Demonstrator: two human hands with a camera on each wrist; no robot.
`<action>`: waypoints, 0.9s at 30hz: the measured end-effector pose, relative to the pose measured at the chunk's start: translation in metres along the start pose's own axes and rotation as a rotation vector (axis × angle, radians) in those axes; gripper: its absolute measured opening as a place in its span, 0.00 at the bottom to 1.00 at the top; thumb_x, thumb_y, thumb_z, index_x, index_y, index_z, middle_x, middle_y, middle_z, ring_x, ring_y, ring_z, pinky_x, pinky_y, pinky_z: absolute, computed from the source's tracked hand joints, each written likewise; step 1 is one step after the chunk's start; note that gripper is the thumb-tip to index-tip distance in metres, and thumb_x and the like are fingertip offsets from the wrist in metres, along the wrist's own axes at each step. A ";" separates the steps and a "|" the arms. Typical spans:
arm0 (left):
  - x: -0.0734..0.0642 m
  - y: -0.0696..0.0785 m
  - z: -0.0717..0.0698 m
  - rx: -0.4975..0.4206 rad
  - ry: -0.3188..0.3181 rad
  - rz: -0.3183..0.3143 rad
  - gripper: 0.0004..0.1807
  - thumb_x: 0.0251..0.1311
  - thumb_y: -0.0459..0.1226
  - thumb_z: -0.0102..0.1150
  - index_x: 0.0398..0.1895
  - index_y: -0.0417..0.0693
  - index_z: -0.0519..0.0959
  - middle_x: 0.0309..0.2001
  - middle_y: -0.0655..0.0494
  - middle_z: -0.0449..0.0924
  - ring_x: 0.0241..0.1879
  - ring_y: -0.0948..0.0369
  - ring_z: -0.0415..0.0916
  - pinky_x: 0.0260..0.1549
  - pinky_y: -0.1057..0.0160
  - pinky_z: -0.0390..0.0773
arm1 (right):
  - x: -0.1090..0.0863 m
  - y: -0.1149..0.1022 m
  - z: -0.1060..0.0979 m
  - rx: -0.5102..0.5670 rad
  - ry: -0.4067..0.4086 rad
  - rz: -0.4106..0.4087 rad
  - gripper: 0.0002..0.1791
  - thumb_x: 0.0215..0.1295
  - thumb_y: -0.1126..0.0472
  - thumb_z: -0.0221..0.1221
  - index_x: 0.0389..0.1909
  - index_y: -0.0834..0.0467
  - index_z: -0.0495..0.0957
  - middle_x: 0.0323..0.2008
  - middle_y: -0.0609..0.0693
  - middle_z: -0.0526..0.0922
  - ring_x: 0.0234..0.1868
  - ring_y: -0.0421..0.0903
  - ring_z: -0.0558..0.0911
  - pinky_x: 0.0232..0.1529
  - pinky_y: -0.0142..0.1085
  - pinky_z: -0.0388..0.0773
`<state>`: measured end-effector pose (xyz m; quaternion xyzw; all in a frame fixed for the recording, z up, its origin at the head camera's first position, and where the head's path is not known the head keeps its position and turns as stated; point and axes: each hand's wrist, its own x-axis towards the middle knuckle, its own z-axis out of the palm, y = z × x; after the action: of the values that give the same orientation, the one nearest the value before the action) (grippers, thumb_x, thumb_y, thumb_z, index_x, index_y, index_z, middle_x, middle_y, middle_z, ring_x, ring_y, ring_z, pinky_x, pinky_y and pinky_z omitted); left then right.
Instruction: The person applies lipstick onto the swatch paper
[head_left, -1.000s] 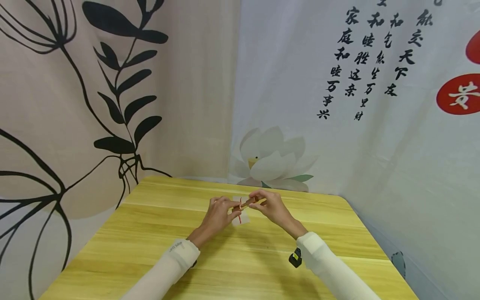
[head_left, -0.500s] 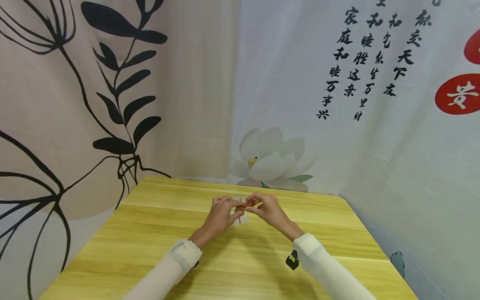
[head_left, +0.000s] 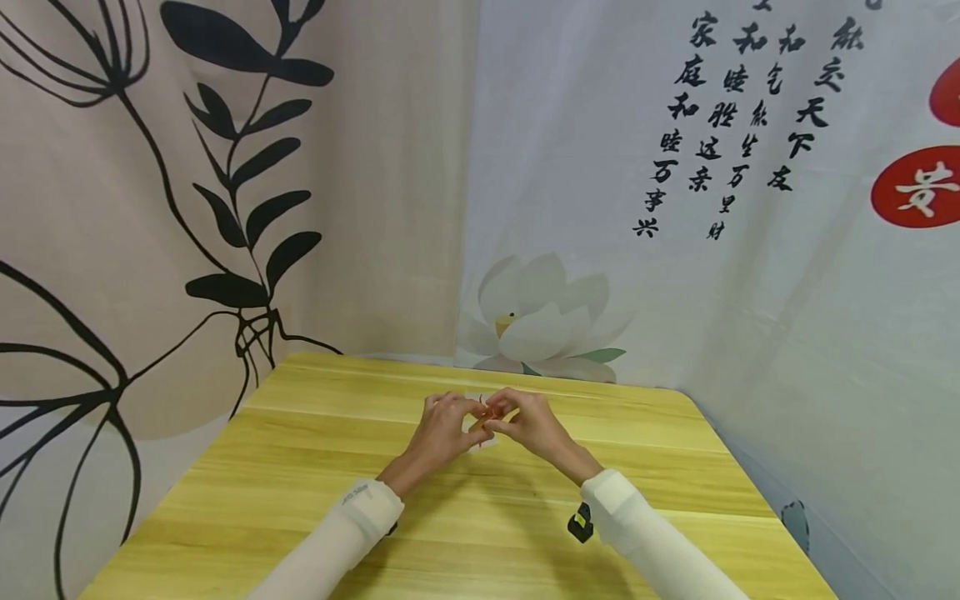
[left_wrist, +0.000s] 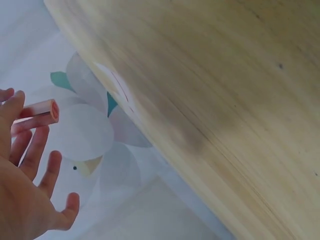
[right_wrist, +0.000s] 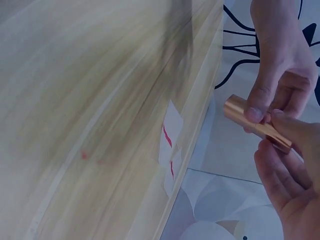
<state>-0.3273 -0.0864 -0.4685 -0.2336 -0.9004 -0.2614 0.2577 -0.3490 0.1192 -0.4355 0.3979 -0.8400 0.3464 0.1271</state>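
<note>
A copper-coloured lipstick tube [right_wrist: 237, 108] is held between both hands, off the table in the right wrist view. My left hand [head_left: 446, 427] pinches one part of it between thumb and fingers. On the other part, the thumb and fingers of my right hand [head_left: 536, 423] pinch too. The tube forms one continuous length, with no red stick showing. In the left wrist view, the round end of the lipstick tube [left_wrist: 42, 115] sticks out past the fingertips. Below the hands lies white paper [right_wrist: 171, 131] bearing red streaks; the hands cover part of it in the head view.
The wooden table [head_left: 480, 533] runs up to a hanging fabric backdrop [head_left: 390, 208] printed with plants and characters. Small red smudges [right_wrist: 84, 155] mark the wood near the paper. A black wrist device [head_left: 580, 523] sits under the right cuff.
My right hand has moved left and slightly down toward the left one. The tube's two parts, apart with a narrow gold section between them a second ago, have come together.
</note>
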 end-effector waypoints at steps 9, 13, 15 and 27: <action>0.003 -0.015 -0.013 0.021 -0.006 -0.033 0.10 0.57 0.48 0.78 0.38 0.56 0.90 0.39 0.64 0.88 0.50 0.56 0.80 0.58 0.41 0.69 | -0.001 -0.005 -0.001 -0.046 -0.021 0.009 0.24 0.65 0.60 0.72 0.60 0.59 0.78 0.49 0.55 0.88 0.44 0.50 0.88 0.37 0.32 0.85; 0.008 -0.040 -0.033 -0.019 0.020 -0.152 0.09 0.58 0.43 0.78 0.39 0.56 0.89 0.38 0.62 0.88 0.49 0.54 0.80 0.55 0.42 0.67 | -0.009 0.000 -0.010 -0.073 -0.032 0.087 0.26 0.66 0.57 0.72 0.62 0.56 0.78 0.52 0.55 0.87 0.48 0.49 0.87 0.42 0.38 0.86; 0.008 -0.053 -0.043 -0.035 0.034 -0.215 0.09 0.59 0.42 0.78 0.40 0.54 0.88 0.37 0.61 0.89 0.47 0.53 0.81 0.53 0.42 0.65 | -0.016 0.005 -0.014 -0.078 -0.029 0.106 0.26 0.66 0.57 0.72 0.62 0.56 0.78 0.51 0.55 0.87 0.48 0.49 0.87 0.42 0.39 0.86; -0.016 -0.103 -0.053 0.008 -0.098 -0.431 0.15 0.60 0.39 0.76 0.46 0.42 0.86 0.40 0.50 0.89 0.43 0.49 0.84 0.52 0.37 0.65 | -0.043 0.024 -0.026 -0.099 -0.019 0.138 0.26 0.65 0.57 0.72 0.62 0.56 0.78 0.50 0.56 0.87 0.47 0.51 0.87 0.41 0.38 0.85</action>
<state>-0.3540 -0.2006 -0.4752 -0.0473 -0.9420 -0.2950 0.1529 -0.3406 0.1725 -0.4487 0.3354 -0.8828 0.3085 0.1144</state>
